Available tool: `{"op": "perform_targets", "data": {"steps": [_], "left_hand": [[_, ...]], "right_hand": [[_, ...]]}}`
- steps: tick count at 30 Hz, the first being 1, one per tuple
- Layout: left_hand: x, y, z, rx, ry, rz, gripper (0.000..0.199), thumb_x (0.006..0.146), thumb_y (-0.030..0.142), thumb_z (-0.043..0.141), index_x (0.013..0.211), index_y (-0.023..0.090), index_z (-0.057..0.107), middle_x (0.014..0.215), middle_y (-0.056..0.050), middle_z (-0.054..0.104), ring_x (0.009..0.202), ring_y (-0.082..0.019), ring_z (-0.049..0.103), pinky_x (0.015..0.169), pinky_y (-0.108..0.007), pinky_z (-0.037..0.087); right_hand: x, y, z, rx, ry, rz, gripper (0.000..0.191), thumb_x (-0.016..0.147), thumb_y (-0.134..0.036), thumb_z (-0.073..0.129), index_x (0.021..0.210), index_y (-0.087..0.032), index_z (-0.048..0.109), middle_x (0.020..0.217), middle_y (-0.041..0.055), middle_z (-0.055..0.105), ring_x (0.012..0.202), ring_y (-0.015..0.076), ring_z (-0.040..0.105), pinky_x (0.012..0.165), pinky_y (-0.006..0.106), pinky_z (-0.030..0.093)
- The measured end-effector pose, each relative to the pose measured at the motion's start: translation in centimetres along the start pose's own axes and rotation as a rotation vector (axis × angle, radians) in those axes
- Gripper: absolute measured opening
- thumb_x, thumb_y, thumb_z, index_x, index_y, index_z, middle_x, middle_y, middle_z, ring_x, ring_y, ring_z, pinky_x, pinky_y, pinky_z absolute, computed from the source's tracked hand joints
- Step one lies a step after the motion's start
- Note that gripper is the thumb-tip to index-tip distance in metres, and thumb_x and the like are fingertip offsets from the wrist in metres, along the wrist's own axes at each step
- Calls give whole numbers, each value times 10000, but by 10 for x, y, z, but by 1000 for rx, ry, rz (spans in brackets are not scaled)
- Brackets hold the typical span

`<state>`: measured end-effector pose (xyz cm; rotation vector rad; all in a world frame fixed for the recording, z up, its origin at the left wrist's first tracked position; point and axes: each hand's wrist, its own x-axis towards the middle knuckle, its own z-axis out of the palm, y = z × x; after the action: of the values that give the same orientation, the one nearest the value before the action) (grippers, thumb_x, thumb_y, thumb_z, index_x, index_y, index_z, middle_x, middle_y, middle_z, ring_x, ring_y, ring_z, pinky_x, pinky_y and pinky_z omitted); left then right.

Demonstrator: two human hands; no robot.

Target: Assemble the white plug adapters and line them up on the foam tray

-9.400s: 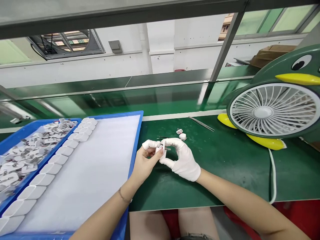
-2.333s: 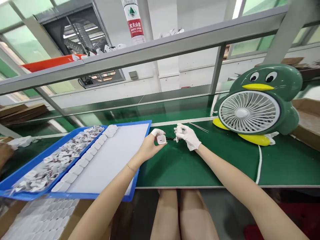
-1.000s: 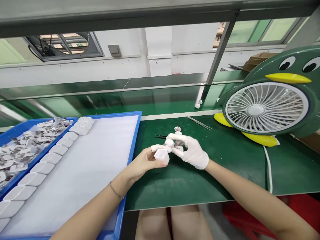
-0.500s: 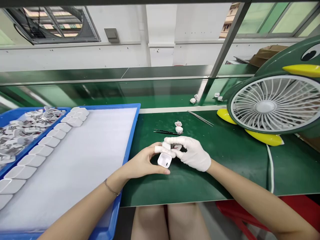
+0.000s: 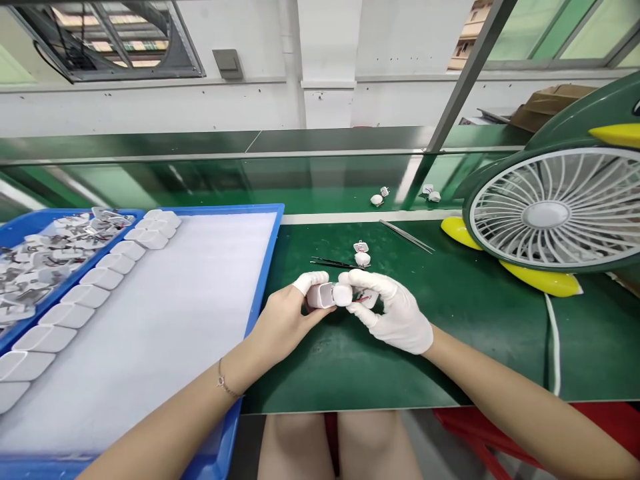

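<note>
My left hand [image 5: 290, 315], with a white fingertip cover on a finger, is closed on a small white plastic case [image 5: 321, 297] whose open end faces right. My gloved right hand [image 5: 395, 310] pinches a small white rounded part [image 5: 343, 294] right at the case's opening. Beside it, under the gloved fingers, hangs a white piece with red wire [image 5: 367, 299]; how it is joined is partly hidden. Just beyond my hands lie black tweezers [image 5: 334, 263] and another white part [image 5: 362, 257] with an open flap.
At left, a blue tray [image 5: 267, 267] carries a row of white cases [image 5: 93, 295]. A second blue tray [image 5: 30, 217] holds many loose white parts. Silver tweezers [image 5: 406, 237] lie at the back, near more white parts [image 5: 377, 200]. A green fan [image 5: 545, 215] stands at right.
The case in my left hand has turned from facing me to facing right. My right hand has brought the white rounded part to its opening. The view has shifted slightly.
</note>
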<state>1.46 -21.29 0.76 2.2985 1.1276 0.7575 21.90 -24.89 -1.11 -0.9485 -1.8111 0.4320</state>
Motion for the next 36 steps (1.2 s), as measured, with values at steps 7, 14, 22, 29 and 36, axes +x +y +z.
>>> {"op": "perform_targets", "data": {"steps": [7,14,22,29,36], "left_hand": [[-2,3,-1,102,45,87,371,835,363,613,1164,220,518,1044,-24,680,773,-134,663,674,-240,562],[-3,2,0,183,71,186,319,848,288,599,1143,197,518,1012,-49,686,804,-157,675,628,-236,556],[-5,-1,3,234,68,235,322,849,278,603,1139,189,495,1015,-66,680,837,-177,671,671,-261,549],[-4,0,2,195,54,185,303,840,285,609,1112,195,508,947,-44,686,726,-154,656,600,-241,517],[-5,1,3,181,36,164,315,850,286,596,1138,200,501,946,-45,684,773,-167,661,625,-256,525]], "right_hand": [[2,0,1,-69,-3,-58,437,808,-114,591,1216,-246,507,1037,40,653,838,164,638,687,282,547],[0,4,4,-102,4,-144,475,837,-104,548,1280,-236,438,978,46,650,774,151,614,655,288,528],[-1,7,5,-117,-41,-176,458,855,-83,508,1291,-195,427,949,58,634,668,119,556,640,288,523],[-1,9,3,-127,-52,-149,476,861,-102,507,1306,-234,403,999,57,637,731,137,599,649,298,530],[0,6,5,-148,-74,-123,469,847,-95,495,1286,-235,409,972,46,640,709,139,603,637,294,534]]}}
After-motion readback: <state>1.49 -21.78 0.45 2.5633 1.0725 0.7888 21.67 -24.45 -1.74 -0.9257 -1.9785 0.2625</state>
